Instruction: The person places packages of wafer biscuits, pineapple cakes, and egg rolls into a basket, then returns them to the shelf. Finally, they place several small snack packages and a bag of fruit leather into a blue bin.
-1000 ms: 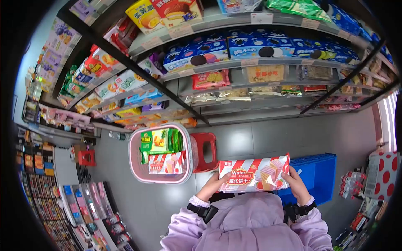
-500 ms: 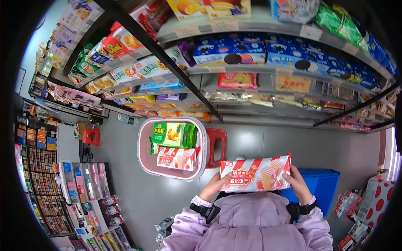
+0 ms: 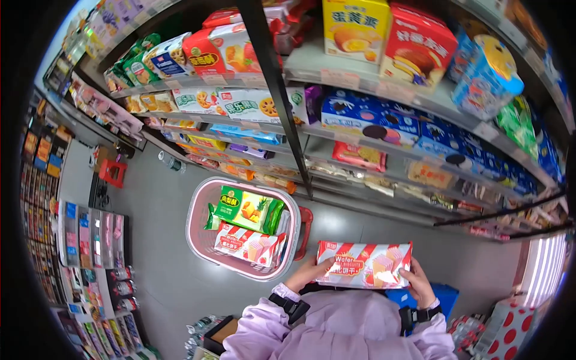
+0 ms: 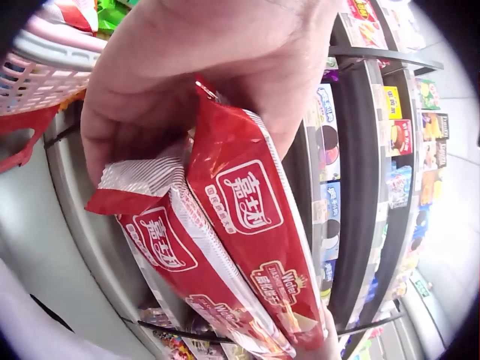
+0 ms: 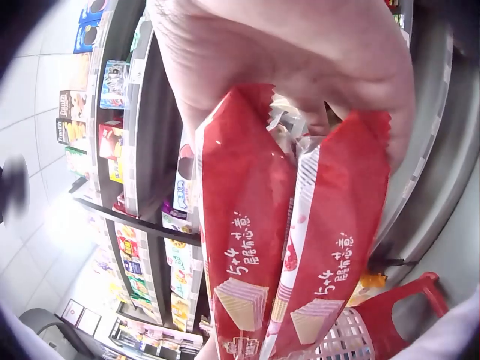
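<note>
- The left hand (image 3: 306, 273) grips the left end of two red wafer packs (image 3: 363, 264). Its fingers are curled around the short edge, with the thumb on the printed front.
- The right hand (image 3: 414, 285) grips the other end in the same way, its fingers bent around the sealed edges of both packs.
- The packs are held in the air, close in front of the person's chest, long side about level. They are above the floor and just to the right of the basket (image 3: 228, 264).
- In the wrist views the two packs lie flat against each other, and each hand pinches both of them together.
- The pink basket sits on a red stool (image 3: 306, 223) beside the shelf (image 3: 306, 60). It is near the left hand but does not touch it.
- Inside the basket there are a green snack pack (image 3: 246, 210) and one more red wafer pack (image 3: 249, 245), which lies just below the green one.
- A blue crate (image 3: 444, 294) stands on the floor, under the right hand.
- The shelf carries many boxes and bags of biscuits.
</note>
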Demonstrator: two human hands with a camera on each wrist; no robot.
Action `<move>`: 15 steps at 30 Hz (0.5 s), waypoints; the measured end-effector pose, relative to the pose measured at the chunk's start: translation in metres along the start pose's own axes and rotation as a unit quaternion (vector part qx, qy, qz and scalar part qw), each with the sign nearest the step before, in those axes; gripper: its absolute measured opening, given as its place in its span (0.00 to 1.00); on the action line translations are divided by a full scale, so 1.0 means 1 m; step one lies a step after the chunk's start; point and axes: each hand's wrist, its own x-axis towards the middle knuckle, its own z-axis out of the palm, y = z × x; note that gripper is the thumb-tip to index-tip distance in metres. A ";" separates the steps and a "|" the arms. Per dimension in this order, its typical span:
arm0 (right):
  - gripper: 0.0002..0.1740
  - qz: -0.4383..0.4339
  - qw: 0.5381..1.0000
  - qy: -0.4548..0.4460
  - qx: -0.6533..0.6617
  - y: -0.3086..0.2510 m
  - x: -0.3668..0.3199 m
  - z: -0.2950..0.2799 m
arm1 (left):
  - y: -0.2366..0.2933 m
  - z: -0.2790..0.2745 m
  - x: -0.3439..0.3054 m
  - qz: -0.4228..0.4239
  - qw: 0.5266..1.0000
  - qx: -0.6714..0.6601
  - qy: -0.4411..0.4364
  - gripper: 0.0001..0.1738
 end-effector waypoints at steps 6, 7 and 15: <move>0.30 0.041 0.999 0.001 -0.013 0.002 0.034 -0.035 | -0.024 0.011 0.047 -0.084 0.995 0.050 0.025 0.40; 0.29 0.047 0.998 -0.003 -0.029 0.002 0.039 -0.039 | -0.033 0.011 0.056 -0.088 0.993 0.068 0.026 0.42; 0.30 0.214 0.976 -0.019 0.036 0.045 0.110 -0.113 | -0.059 0.039 0.099 -0.176 0.974 0.120 0.078 0.44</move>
